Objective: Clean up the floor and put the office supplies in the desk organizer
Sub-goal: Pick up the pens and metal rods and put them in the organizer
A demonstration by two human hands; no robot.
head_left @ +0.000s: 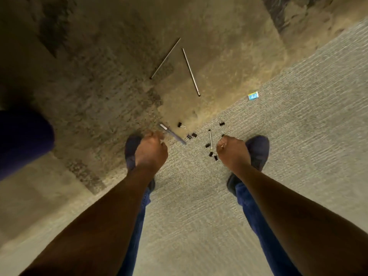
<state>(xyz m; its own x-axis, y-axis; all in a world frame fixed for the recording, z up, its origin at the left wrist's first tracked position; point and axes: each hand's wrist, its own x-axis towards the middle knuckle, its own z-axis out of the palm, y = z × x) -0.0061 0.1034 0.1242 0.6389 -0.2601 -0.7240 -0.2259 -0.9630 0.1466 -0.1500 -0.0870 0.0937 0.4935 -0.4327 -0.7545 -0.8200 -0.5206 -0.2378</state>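
Note:
Office supplies lie scattered on the carpet in front of my feet. A grey pen (172, 134) lies just right of my left hand (151, 150), whose fingers are curled closed with nothing visible in them. Several black binder clips (191, 136) lie between my hands, along with a short thin pen (210, 139). My right hand (233, 152) is closed, and the silver wire handle of a binder clip shows at its fingertips. Farther away lie two long thin pencils (165, 58) (191, 72) and a small blue packet (253, 95). No desk organizer is in view.
The floor is carpet tiles, brown ahead and to the left, grey on the right (298, 136). My dark shoes (258, 150) stand under both hands. A dark blue rounded object (23, 140) sits at the left edge.

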